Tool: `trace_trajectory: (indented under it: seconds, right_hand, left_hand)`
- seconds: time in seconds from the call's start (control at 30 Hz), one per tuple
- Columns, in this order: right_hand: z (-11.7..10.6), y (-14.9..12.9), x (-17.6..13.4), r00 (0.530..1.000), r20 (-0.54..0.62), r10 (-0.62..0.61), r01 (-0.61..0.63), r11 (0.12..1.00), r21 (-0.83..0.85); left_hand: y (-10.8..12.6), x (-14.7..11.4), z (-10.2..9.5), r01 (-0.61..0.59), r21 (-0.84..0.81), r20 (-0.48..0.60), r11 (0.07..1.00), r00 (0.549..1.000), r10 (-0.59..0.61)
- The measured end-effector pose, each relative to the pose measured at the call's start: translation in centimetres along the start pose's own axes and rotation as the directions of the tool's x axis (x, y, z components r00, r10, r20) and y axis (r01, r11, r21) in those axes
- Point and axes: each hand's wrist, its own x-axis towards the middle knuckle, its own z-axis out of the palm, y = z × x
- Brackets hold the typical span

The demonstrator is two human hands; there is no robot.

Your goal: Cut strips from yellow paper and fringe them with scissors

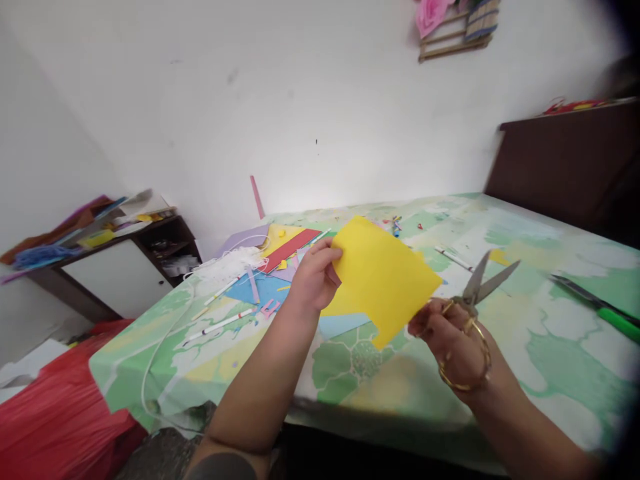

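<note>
My left hand (316,275) pinches the upper left edge of a yellow sheet of paper (383,277), which is held up above the table. Gold-handled scissors (473,297) hang on the fingers of my right hand (455,347), their blades spread apart and pointing away from me, clear of the sheet. The fingertips of my right hand are at the sheet's lower right corner; whether they grip it I cannot tell. A small notch shows along the sheet's bottom edge. Behind the sheet lie more yellow paper and a light blue piece (343,325).
A green patterned cloth (565,360) covers the table. Green-handled scissors (600,307) lie at the right, a marker (453,259) nearer the middle. White string (233,263), red paper (293,250), blue paper (257,290) and several markers spread on the left. A low cabinet (115,267) stands beyond.
</note>
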Motion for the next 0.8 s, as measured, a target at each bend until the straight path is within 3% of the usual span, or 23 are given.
trace_trajectory:
  seconds: [0.1,0.23,0.3,0.4,0.53,0.8]
  right_hand:
    - [1.4,0.1,0.7,0.992,-0.126,-0.005,0.016,0.996,0.086]
    - [2.3,-0.6,1.3,0.964,-0.247,-0.098,0.133,0.982,0.131]
    - [2.4,-1.0,1.8,0.939,-0.311,-0.145,0.201,0.967,0.157]
    - [2.8,-1.7,2.5,0.911,-0.365,-0.191,0.282,0.935,0.216]
    - [3.2,-2.1,3.0,0.901,-0.373,-0.22,0.317,0.922,0.221]
    - [2.4,-2.0,3.5,0.937,-0.325,-0.129,0.209,0.952,0.225]
  left_hand:
    - [-1.5,0.3,0.7,0.067,0.14,0.068,0.988,0.995,-0.077]
    - [-3.3,0.0,0.8,0.121,0.084,0.01,0.989,0.992,-0.122]
    - [-4.1,-0.8,0.8,0.2,0.089,0.003,0.976,0.98,-0.201]
    - [-5.0,-2.0,1.2,0.278,0.253,0.144,0.926,0.936,-0.321]
    - [-5.5,-2.7,2.2,0.204,0.38,0.228,0.902,0.925,-0.305]
    - [-5.3,-2.6,2.6,0.02,0.509,0.187,0.86,0.973,-0.134]
